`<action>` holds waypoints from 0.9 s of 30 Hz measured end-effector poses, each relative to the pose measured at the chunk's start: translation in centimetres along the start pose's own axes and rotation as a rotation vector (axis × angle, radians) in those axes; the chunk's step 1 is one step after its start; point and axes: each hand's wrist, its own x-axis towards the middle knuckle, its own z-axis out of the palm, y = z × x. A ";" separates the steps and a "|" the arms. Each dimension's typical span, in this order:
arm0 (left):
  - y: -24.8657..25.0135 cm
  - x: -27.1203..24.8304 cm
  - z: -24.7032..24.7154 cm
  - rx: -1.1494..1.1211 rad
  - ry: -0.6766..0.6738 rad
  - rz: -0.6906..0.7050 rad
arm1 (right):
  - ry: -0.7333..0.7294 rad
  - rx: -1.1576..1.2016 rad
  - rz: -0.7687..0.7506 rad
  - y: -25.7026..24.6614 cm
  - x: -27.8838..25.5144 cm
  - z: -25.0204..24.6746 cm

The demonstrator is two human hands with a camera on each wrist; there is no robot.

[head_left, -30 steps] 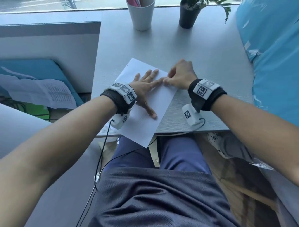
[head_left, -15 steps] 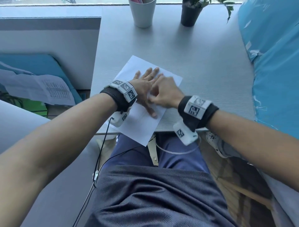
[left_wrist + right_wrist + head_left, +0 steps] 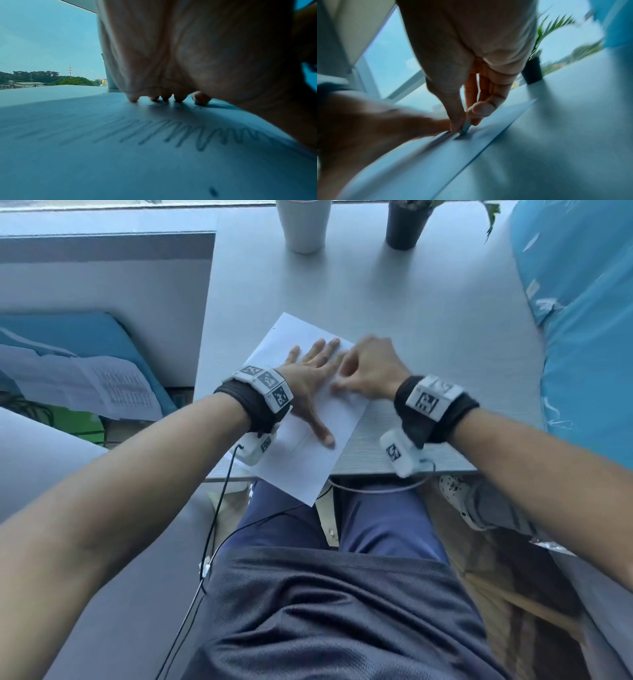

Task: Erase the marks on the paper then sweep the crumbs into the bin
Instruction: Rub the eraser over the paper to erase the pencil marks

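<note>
A white sheet of paper (image 3: 305, 463) lies skewed at the desk's near edge, its lower corner hanging over my lap. My left hand (image 3: 317, 371) lies flat on it with fingers spread, pressing it down. The left wrist view shows pencil zigzag marks (image 3: 171, 129) on the paper (image 3: 85, 162) under the palm. My right hand (image 3: 370, 371) sits just right of the left one, fingers curled. In the right wrist view its thumb and fingers pinch a small grey eraser (image 3: 466, 126) whose tip touches the paper (image 3: 436, 155). No bin is in view.
A white cup (image 3: 303, 224) and a dark plant pot (image 3: 406, 225) stand at the far edge of the grey desk (image 3: 428, 320). Blue plastic wrapping (image 3: 582, 320) borders the right side. Printed sheets (image 3: 102, 388) lie on a blue pad left of the desk.
My right hand slid left and nearer along the paper, then back up to the right beside the left fingers. The left hand stayed pressed flat on the sheet.
</note>
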 end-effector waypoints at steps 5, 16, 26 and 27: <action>0.0 0.0 0.0 0.014 0.013 -0.003 | 0.095 -0.010 0.055 0.5 0.6 0.0; 0.1 0.1 0.0 0.010 0.008 -0.007 | 0.082 -0.010 0.063 0.3 0.6 0.4; 0.2 -0.2 -0.2 0.002 0.009 -0.005 | 0.128 -0.006 0.133 1.6 2.0 -1.4; 0.2 -0.1 -0.2 0.001 0.002 -0.003 | 0.089 -0.012 0.092 0.7 1.1 -0.4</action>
